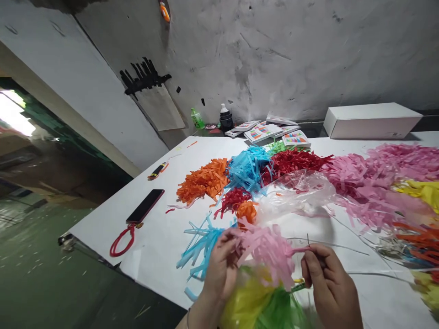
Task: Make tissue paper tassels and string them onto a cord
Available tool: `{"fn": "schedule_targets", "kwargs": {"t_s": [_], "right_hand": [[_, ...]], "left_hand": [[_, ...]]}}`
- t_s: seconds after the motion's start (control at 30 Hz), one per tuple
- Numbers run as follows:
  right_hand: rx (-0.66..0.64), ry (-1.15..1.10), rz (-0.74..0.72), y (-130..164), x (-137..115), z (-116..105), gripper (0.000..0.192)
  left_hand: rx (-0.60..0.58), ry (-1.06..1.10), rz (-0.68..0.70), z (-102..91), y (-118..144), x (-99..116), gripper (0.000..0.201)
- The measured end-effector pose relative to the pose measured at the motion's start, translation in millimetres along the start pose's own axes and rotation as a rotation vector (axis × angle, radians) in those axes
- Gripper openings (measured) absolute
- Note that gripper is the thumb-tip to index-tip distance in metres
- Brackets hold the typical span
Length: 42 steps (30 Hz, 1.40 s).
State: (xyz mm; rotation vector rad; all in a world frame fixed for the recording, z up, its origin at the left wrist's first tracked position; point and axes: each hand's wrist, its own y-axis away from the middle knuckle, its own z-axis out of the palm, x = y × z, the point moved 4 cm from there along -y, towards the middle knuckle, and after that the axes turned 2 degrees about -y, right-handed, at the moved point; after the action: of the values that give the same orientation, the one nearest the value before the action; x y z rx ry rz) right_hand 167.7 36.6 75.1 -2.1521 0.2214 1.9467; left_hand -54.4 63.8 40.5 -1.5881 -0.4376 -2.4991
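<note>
My left hand [219,267] grips the fringed end of a pink paper tassel [265,249] held low over the white table [161,237]. My right hand [327,278] pinches the tassel's twisted pink stem together with a thin wire [329,244] that runs off to the right. Yellow and green tassels [257,301] lie bunched under both hands. A light blue tassel [202,246] lies just left of my left hand.
Piles of orange [204,180], blue [248,167], red [295,161] and pink [377,183] tassels cover the table's far side, with a clear plastic bag [298,194]. A phone on a red strap [144,206] lies left. Booklets [269,131], bottles and a white box [372,121] stand by the wall.
</note>
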Motion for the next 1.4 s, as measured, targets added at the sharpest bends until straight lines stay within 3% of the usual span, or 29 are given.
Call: {"fn": "schedule_targets", "kwargs": {"t_s": [0.1,0.13,0.2,0.27,0.3,0.37,0.5,0.57,0.83,0.97,1.03,1.23,1.4], "right_hand": [[-0.026,0.101,-0.050,-1,-1,2,0.030],[-0.055,0.117,-0.075,-1,0,5,0.030],[-0.116,0.115,-0.120,2,0,11,0.029],[-0.165,0.087,-0.146,6,1,16,0.028],[-0.182,0.072,-0.153,8,0,18,0.028],[-0.194,0.043,-0.147,12,0,18,0.028],[-0.181,-0.034,-0.024,14,1,15,0.031],[-0.196,-0.075,0.032,13,2,15,0.032],[-0.310,-0.081,0.131,10,-3,23,0.040],[-0.273,-0.064,0.081,12,0,24,0.037],[-0.231,-0.058,0.035,12,1,23,0.035],[-0.212,-0.019,-0.069,14,-4,19,0.032],[-0.250,0.002,-0.129,19,-5,19,0.028]], "left_hand": [[0.115,-0.223,0.343,-6.2,5,32,0.020],[0.083,-0.370,0.498,-1.6,12,41,0.020],[-0.147,-0.700,0.733,18.9,30,47,0.030],[-0.463,-0.930,0.799,41.6,43,39,0.035],[-0.576,-0.981,0.784,49.6,46,33,0.030],[-0.658,-0.980,0.687,57.9,44,24,0.014],[-0.565,-0.813,0.331,53.3,29,12,0.027],[-0.555,-0.750,0.228,51.1,28,9,0.030],[-0.682,-0.814,0.306,56.9,38,15,0.031],[-0.682,-0.740,0.266,54.4,40,8,0.023],[-0.644,-0.660,0.172,51.9,39,1,0.024],[-0.525,-0.156,-0.265,47.3,35,-15,0.031],[-0.480,-0.015,-0.374,46.4,34,-17,0.035]]}}
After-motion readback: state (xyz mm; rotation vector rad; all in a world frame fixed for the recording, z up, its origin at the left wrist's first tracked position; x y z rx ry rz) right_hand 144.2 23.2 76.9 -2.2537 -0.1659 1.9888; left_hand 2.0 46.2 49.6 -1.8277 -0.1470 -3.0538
